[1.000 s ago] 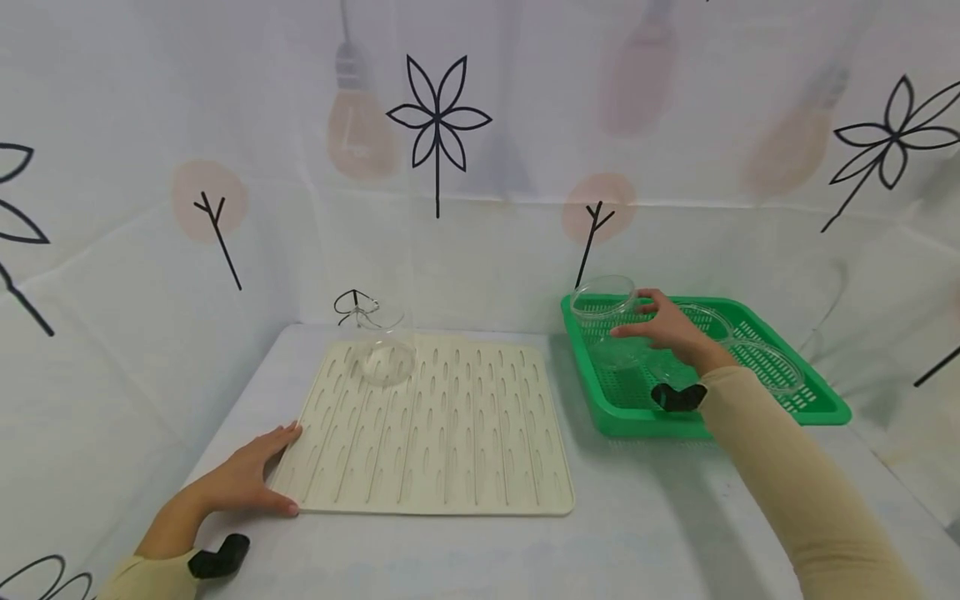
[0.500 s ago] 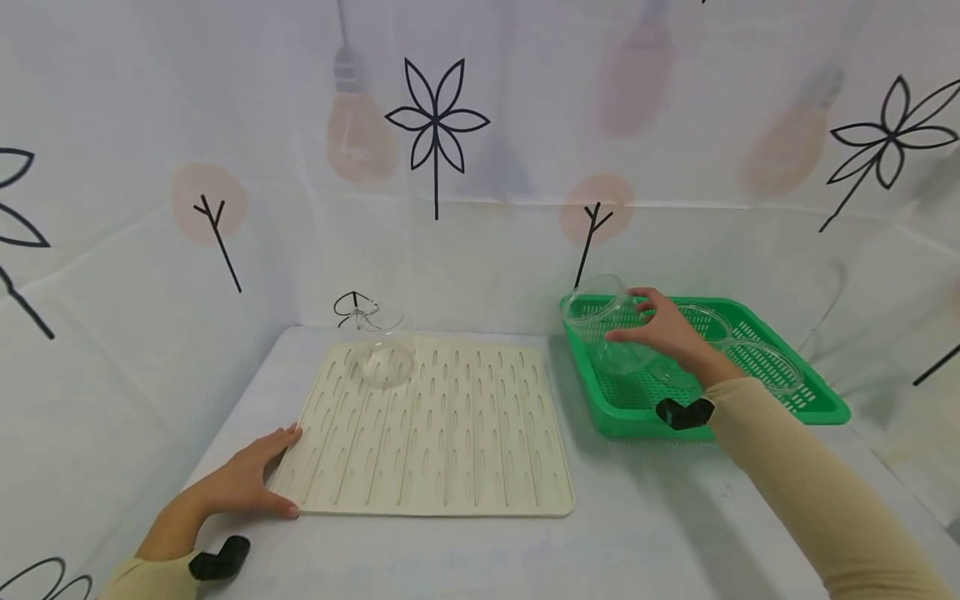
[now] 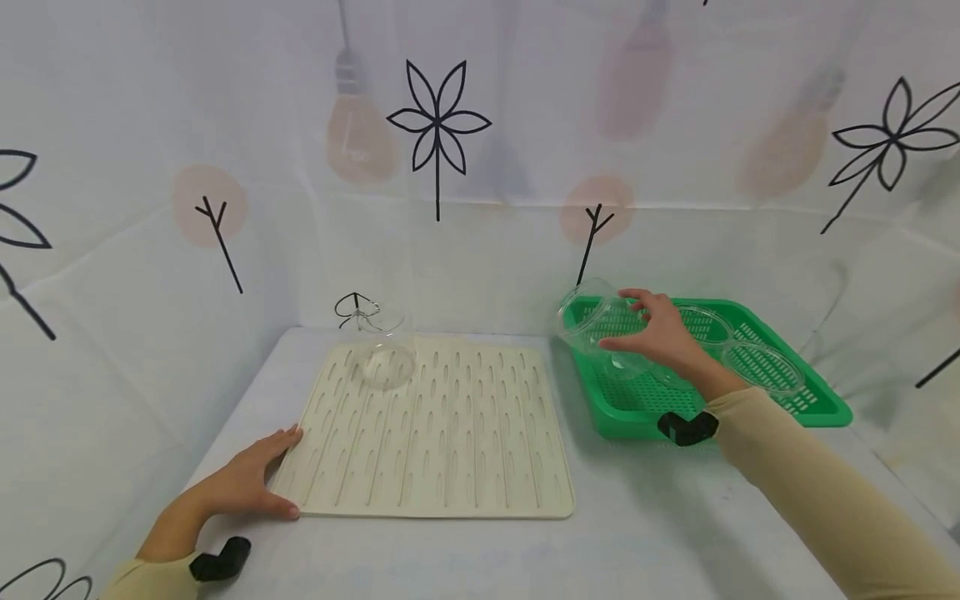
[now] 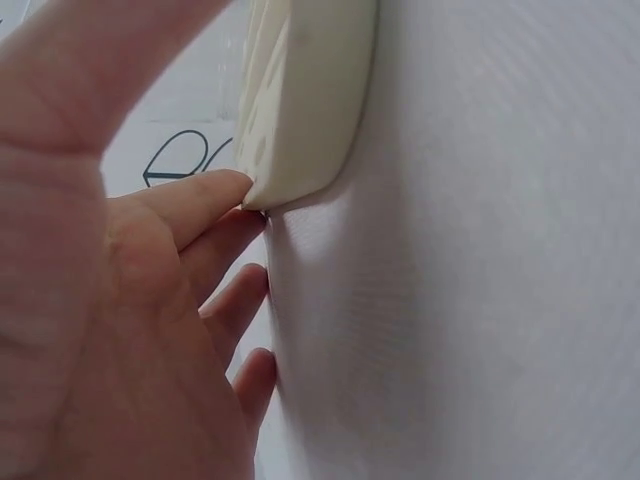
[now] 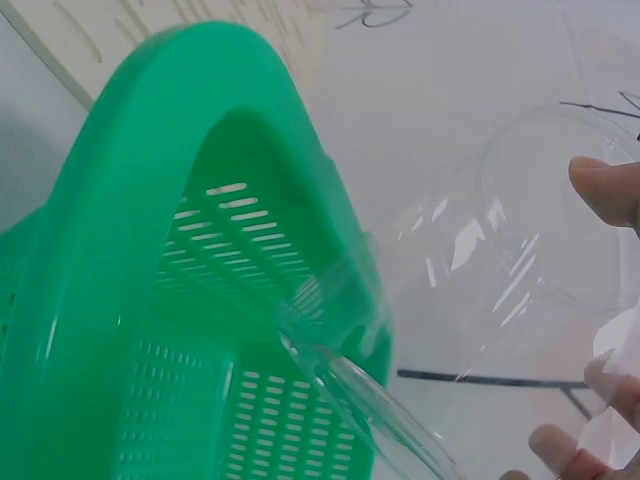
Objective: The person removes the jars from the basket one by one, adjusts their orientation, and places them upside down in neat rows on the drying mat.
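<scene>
My right hand (image 3: pixel 663 337) grips a clear, see-through cylindrical container (image 3: pixel 588 321) by its side, thumb and fingers spread round it. Tilted toward the left, the container overlaps the basket's left rim in the head view. In the right wrist view the clear container (image 5: pixel 470 260) slants beside the green wall, with a thick rounded edge low down. My left hand (image 3: pixel 232 479) rests at the front left corner of a cream ridged mat (image 3: pixel 465 433), fingers mostly straight; its fingertips touch the mat's edge (image 4: pixel 320 110) in the left wrist view. Another clear cylinder (image 3: pixel 386 367) stands on the mat's back left.
A green slotted basket (image 3: pixel 630 425) stands right of the mat. Inside it are more clear round-rimmed pieces, including a clear rim (image 3: pixel 763 367) at the right. The white table (image 3: pixel 525 558) runs up to a patterned cloth backdrop (image 3: pixel 495 258) behind and beside it.
My right hand has shifted slightly left, and the clear container in it has tipped further left, its upper end now past the basket's left rim. The left hand has stayed in place.
</scene>
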A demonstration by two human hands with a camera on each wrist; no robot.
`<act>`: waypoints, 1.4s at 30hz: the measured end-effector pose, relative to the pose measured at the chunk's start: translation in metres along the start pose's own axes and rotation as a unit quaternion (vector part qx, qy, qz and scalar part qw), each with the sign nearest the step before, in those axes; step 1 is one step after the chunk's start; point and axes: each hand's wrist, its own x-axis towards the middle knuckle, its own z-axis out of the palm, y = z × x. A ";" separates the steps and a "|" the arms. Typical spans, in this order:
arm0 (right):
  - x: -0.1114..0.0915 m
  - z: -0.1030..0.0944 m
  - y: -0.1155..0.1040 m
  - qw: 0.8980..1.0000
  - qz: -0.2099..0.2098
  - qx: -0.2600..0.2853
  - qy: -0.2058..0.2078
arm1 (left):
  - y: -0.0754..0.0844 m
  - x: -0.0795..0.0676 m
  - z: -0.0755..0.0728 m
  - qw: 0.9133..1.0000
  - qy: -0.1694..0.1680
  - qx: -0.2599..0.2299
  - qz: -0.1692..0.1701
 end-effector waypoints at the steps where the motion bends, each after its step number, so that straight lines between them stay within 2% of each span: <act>1: -0.001 0.000 -0.002 1.000 -0.004 -0.003 0.002 | 0.000 0.000 0.000 1.000 -0.001 0.000 0.000; 10: -0.006 0.005 -0.012 0.999 -0.030 -0.038 0.024 | 0.002 0.000 -0.001 1.000 -0.011 0.013 -0.005; 18: -0.007 0.006 -0.018 0.997 -0.045 -0.054 0.034 | 0.009 0.006 -0.004 1.000 0.010 0.011 0.015; 26: -0.007 0.009 -0.027 0.996 -0.055 -0.066 0.028 | 0.037 0.014 -0.013 0.996 0.070 -0.029 0.046; 33: -0.007 0.012 -0.035 0.995 -0.060 -0.078 0.026 | 0.057 0.030 -0.018 0.991 0.106 -0.044 0.066; 42: -0.007 0.013 -0.046 0.994 -0.071 -0.078 0.023 | 0.081 0.053 -0.017 0.984 0.126 -0.074 0.100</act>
